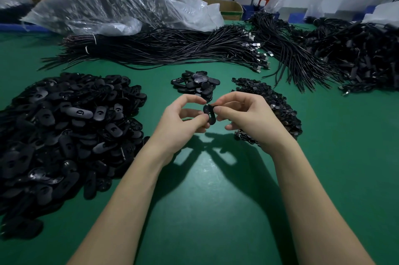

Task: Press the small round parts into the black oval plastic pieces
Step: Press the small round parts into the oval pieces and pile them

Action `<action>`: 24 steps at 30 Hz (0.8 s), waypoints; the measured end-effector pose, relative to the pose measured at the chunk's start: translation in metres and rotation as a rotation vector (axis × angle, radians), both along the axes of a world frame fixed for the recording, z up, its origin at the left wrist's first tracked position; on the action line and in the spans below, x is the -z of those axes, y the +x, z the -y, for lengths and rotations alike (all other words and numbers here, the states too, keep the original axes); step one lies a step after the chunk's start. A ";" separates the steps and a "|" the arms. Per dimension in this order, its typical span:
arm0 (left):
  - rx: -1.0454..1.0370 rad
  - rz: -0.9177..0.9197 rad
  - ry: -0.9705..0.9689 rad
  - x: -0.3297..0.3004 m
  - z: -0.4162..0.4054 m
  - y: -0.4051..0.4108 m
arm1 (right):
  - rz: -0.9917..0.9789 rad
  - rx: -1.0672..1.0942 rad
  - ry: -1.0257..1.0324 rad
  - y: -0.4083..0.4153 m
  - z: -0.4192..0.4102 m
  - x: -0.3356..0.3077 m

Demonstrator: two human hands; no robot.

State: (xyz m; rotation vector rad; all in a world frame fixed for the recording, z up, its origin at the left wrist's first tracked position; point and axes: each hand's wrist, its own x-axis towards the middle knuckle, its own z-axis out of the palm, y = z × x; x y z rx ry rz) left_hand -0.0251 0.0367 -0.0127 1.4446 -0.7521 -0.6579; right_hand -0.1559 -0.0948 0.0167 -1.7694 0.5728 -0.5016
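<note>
1. A black oval piece (209, 114) is held above the green bench (216, 200), between the two hands and clear of the surface.
2. The left hand (181, 122) pinches the oval piece from its left side, thumb and fingers curled onto its lower edge.
3. The right hand (244, 113) pinches at the piece's upper right edge with thumb and forefinger; whether a small round part sits under those fingertips cannot be told.
4. A large heap of oval pieces (64, 131) lies to the left of the left hand.
5. A pile of small round parts (274, 105) lies just behind and under the right hand.
6. A small pile of oval pieces (195, 83) sits just beyond both hands.
7. Bundled black cables (172, 49) and a clear plastic bag (116, 1) lie farther back.
</note>
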 end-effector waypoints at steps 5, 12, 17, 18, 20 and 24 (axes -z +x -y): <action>-0.033 -0.116 -0.071 -0.002 0.001 0.000 | -0.021 0.068 -0.045 -0.001 0.001 0.000; -0.072 -0.173 -0.087 -0.006 0.001 0.000 | -0.010 0.133 -0.048 0.000 0.002 -0.006; -0.088 -0.186 -0.048 -0.006 0.002 0.000 | -0.013 0.160 -0.112 0.003 -0.001 -0.008; -0.083 -0.187 -0.046 -0.005 0.002 0.000 | -0.018 0.165 -0.112 0.004 -0.002 -0.008; -0.076 -0.178 -0.047 -0.005 0.001 0.000 | -0.029 0.173 -0.112 0.006 -0.005 -0.007; -0.090 -0.141 -0.054 -0.005 0.001 -0.001 | -0.028 0.196 -0.123 0.009 -0.007 -0.006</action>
